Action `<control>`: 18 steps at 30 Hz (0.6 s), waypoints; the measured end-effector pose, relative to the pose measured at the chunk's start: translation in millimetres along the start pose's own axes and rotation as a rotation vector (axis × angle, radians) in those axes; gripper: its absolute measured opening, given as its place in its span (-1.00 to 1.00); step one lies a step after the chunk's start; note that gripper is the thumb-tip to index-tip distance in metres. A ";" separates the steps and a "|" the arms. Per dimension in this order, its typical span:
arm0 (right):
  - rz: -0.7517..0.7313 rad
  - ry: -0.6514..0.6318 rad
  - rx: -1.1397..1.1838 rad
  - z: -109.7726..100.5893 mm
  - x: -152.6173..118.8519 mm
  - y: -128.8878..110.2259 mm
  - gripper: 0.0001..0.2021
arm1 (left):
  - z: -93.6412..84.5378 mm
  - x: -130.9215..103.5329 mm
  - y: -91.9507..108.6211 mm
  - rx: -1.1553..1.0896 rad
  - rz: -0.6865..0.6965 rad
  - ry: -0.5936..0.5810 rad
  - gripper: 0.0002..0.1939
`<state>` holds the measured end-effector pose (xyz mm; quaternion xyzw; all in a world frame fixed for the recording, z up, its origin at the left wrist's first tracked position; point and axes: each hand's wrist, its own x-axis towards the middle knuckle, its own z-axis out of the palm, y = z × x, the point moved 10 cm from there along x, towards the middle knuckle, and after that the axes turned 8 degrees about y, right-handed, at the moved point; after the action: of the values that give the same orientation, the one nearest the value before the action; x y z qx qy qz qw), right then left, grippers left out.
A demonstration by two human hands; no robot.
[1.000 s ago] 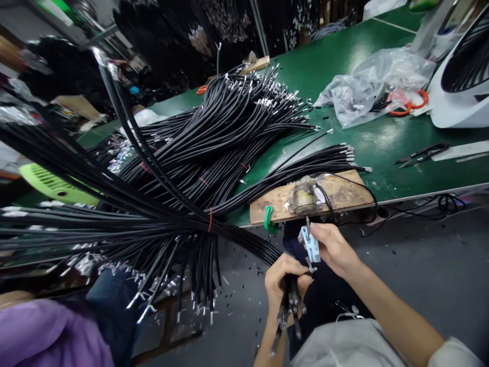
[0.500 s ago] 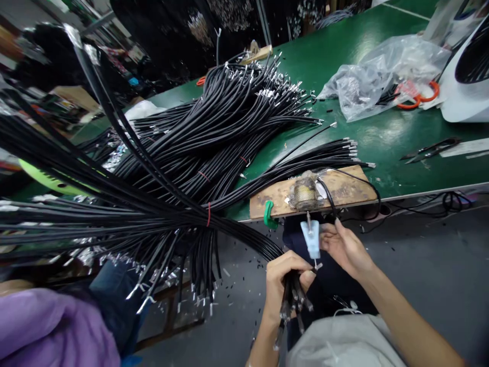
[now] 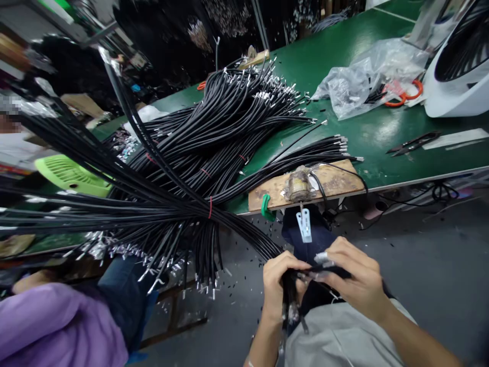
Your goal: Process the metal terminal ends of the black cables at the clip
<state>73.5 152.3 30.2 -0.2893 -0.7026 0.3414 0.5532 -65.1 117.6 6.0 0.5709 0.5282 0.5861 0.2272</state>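
My left hand (image 3: pixel 278 279) is closed around the near end of a bundle of black cables (image 3: pixel 246 232), tied with a red band (image 3: pixel 210 207). Their ends hang below my fist. Beside it, my right hand (image 3: pixel 357 272) is closed on cable ends pulled out to the right, blurred, with silvery tips showing at the fingers. Just beyond my hands, a light blue clothespin (image 3: pixel 304 227) hangs from a metal tip that sticks out of a small motor-like part (image 3: pixel 299 186) on a wooden board (image 3: pixel 336 179). A green clamp (image 3: pixel 267 208) grips the board's edge.
A large heap of black cables (image 3: pixel 229 109) covers the green table (image 3: pixel 374 168). To the right lie a plastic bag (image 3: pixel 344 92), orange-handled scissors (image 3: pixel 405 95), snips (image 3: pixel 414 142) and a white fan (image 3: pixel 454 81). A green fan (image 3: pixel 71 173) and a person in a purple sleeve (image 3: pixel 61 326) are at left.
My right hand has moved down and left from beside the clothespin to the cable ends at my left hand. The clothespin has turned, and the cable end that was at its tip is away from it.
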 end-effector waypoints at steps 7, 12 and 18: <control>0.139 0.020 0.129 4.0 2.1 13.3 -0.87 | -1.5 -1.9 9.5 0.086 0.030 -0.034 -0.94; 0.046 0.134 -0.103 5.0 -6.1 9.0 -0.85 | 7.5 -2.8 4.2 0.238 -0.021 -0.076 -0.92; 0.360 0.212 0.375 24.5 -17.6 38.4 -0.85 | 0.1 -2.4 1.2 0.231 -0.056 0.027 -0.95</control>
<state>54.6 157.5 -14.5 -0.3363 -0.5027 0.5260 0.5979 -64.0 115.2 6.0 0.5703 0.6110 0.5223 0.1688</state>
